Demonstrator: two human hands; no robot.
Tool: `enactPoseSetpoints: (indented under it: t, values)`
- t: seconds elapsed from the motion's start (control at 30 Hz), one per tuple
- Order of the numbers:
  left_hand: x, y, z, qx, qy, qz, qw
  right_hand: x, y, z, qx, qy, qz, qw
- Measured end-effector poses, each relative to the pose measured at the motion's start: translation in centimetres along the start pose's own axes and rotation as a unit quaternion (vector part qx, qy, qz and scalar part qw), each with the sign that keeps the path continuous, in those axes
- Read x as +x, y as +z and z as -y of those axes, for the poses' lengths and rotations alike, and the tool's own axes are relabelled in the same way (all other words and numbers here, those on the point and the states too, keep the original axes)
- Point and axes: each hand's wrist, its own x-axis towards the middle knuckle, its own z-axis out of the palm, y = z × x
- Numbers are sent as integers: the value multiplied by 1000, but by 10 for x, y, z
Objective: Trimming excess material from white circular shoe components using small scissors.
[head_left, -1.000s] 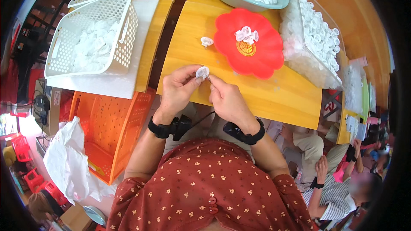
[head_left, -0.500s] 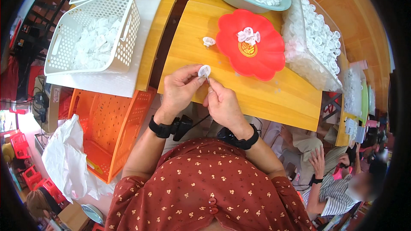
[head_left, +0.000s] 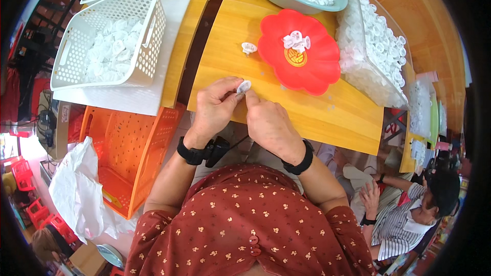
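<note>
I see my left hand (head_left: 215, 107) and right hand (head_left: 270, 125) meet at the frame centre, fingertips of both pinching one small white cap (head_left: 244, 87) above the near edge of the yellow table (head_left: 327, 117). Further up lies a loose cap (head_left: 248, 47), then the red flower plate (head_left: 302, 66); the white basket (head_left: 110, 36) stands upper left.

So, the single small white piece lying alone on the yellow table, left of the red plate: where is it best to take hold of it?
Probably by its rim, from above, thumb and finger on opposite sides. The small white piece lies alone on the yellow table, clear of the red plate, so nothing blocks a downward grip. Its exact shape is too small to tell.
</note>
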Motion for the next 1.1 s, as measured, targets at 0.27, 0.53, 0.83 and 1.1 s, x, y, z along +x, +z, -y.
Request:
enactPoseSetpoints:
  t: [0.27,0.53,0.83,1.1]
  values:
    - [1,-2,2,-41,-39,21,998,0,-1,-12,-123,-88,-52,987]
    - [5,-7,-5,-147,-70,44,986,20,40,-29,452,-103,-245,851]
    - [7,-10,-4,-62,-85,58,993,12,28,-34,649,9,-73,757]
    - [4,-12,0,-104,-51,103,988,13,33,-34,616,4,-128,777]
